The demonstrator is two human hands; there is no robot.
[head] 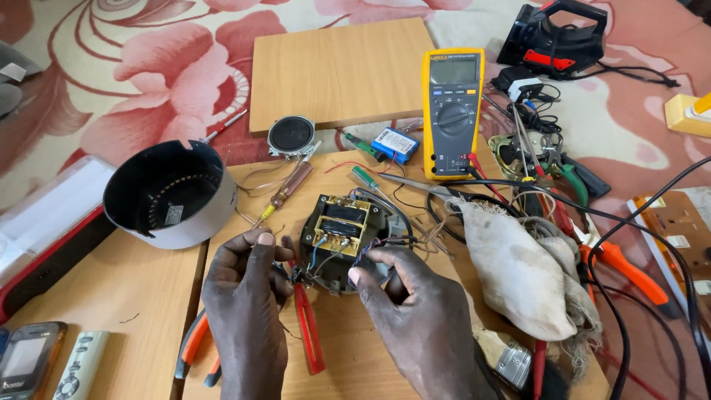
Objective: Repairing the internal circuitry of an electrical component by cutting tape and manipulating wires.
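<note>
Left hand: the left hand is curled nearly closed, fingertips pinching thin wires at the left side of the black round housing with a yellow-wrapped transformer inside.
Right hand: the right hand is half closed, thumb and fingers gripping the housing's lower right rim.
Housing: it sits near the middle of the wooden board, between both hands.
Handling: probably heavy and stiff from the transformer; the thin wires look fragile, so the rim seems the safe hold.
Nearby: red-handled pliers lie just below it; a yellow multimeter stands at the board's far edge; a dirty white rag lies at its right edge.
Surface: light wooden boards on a pink flowered carpet, crowded with tools.
</note>
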